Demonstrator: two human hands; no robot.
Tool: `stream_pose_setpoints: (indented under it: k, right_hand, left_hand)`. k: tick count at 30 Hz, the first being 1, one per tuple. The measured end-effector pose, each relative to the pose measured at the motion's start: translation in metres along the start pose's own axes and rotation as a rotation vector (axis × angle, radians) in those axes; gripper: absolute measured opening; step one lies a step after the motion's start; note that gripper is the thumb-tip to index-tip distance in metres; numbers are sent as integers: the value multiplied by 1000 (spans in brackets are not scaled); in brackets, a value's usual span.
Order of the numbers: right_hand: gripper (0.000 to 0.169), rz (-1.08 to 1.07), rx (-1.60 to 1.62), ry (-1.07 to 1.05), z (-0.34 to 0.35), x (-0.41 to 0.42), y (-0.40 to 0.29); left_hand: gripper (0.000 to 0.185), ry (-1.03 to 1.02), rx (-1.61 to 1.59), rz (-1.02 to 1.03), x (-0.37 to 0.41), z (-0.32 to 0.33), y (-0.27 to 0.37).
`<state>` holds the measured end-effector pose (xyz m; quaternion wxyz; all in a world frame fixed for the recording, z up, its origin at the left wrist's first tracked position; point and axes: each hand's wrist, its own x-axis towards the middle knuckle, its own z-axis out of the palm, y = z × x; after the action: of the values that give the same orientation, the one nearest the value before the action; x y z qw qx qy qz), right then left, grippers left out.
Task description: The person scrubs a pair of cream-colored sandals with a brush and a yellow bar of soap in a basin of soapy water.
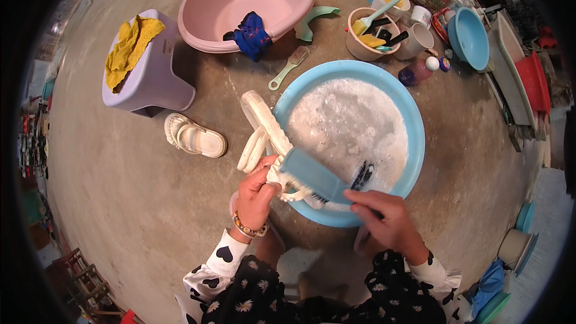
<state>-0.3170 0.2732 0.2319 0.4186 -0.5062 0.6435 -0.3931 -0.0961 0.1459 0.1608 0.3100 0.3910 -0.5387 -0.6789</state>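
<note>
My left hand (258, 193) grips a cream sandal (268, 119) by its ruffled toe strap, sole edge facing up, at the left rim of a blue basin (416, 139). In my right hand (389, 218) is a blue-grey scrub brush (315, 173), blurred, its bristles against the strap. Whitish suds (346, 117) cover the water in the basin. A dark object (362, 175) pokes through the foam near the brush; I cannot tell what it is. The matching sandal (202, 139) lies on the concrete floor to the left.
A lavender stool (166, 67) bears a yellow cloth (130, 49). Beyond it, a pink tub (202, 31) has a blue cloth (253, 36) over its rim. A green-handled brush (288, 69) lies between tub and basin. A pail of brushes (360, 47) and a bottle (414, 72) stand behind the basin.
</note>
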Motion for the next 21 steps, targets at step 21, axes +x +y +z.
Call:
stream_pose_setpoints:
  k: [21]
  right_hand:
    - [37,-145,-429,-133,10,28,-6]
  left_hand:
    - [28,132,-47,-125,-16,1,-7]
